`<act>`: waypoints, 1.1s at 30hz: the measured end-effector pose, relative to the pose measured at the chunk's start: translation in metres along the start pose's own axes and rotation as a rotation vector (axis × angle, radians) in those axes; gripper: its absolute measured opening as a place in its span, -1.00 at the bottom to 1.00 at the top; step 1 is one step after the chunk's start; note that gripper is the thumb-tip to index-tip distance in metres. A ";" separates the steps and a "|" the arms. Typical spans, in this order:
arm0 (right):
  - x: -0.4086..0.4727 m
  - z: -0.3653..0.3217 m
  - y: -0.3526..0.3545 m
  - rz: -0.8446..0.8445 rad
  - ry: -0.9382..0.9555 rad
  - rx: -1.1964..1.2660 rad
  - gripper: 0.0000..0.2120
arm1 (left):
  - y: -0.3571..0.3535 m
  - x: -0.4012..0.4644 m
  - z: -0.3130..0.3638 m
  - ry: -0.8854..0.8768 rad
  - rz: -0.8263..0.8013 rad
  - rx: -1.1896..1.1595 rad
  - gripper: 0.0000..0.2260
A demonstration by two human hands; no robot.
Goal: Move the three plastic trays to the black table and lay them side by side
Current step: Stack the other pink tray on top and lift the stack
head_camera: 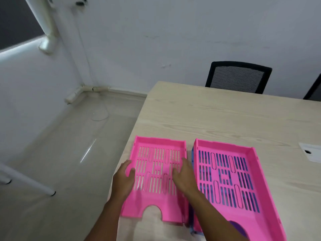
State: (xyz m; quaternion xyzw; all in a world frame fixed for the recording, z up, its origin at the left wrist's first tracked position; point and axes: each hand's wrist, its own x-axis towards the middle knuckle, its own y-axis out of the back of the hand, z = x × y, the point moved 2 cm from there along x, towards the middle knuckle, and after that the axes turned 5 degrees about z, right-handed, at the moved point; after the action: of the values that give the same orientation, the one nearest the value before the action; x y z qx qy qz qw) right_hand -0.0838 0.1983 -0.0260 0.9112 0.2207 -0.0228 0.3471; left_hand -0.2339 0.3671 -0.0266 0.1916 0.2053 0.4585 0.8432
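Two pink slotted plastic trays lie side by side on a light wooden table [217, 115], near its left edge. My left hand [124, 180] grips the left wall of the left pink tray [159, 140], thumb inside. My right hand [184, 176] holds the same tray's right wall, fingers on its floor. The right pink tray [225, 145] sits on top of a blue tray [192, 157], which shows through the slots and along the left side.
A black mesh chair [238, 76] stands behind the table's far edge. A white sheet with a dark mark [311, 152] lies at the table's right. Tiled floor [69, 153] stretches left of the table, with a white furniture leg [26, 180] on it.
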 end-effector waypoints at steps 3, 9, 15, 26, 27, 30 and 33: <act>-0.004 0.012 -0.011 -0.015 -0.174 0.032 -0.25 | -0.001 0.009 -0.023 0.141 -0.133 0.057 -0.50; -0.012 0.022 -0.016 -0.005 -0.288 0.047 -0.35 | -0.016 0.031 -0.085 0.214 -0.262 0.048 -0.43; 0.000 0.009 -0.009 0.031 -0.190 0.080 -0.53 | 0.007 0.027 -0.048 0.185 -0.231 -0.093 -0.54; -0.018 -0.036 0.107 0.236 0.029 0.249 -0.57 | 0.022 -0.003 0.048 -0.061 -0.213 -0.244 -0.37; -0.020 -0.030 0.121 0.271 0.027 0.264 -0.58 | 0.016 -0.012 0.059 -0.083 -0.227 -0.250 -0.45; -0.026 0.002 0.159 0.357 -0.008 0.283 -0.58 | -0.013 -0.038 0.081 -0.138 -0.267 -0.262 -0.48; -0.030 0.040 0.194 0.395 -0.059 0.281 -0.55 | -0.051 -0.066 0.095 -0.164 -0.300 -0.283 -0.58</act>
State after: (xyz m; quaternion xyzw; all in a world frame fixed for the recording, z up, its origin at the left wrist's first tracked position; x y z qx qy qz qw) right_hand -0.0255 0.0332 0.0703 0.9749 0.0225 -0.0114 0.2211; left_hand -0.1812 0.2723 0.0384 0.0753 0.0957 0.3349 0.9343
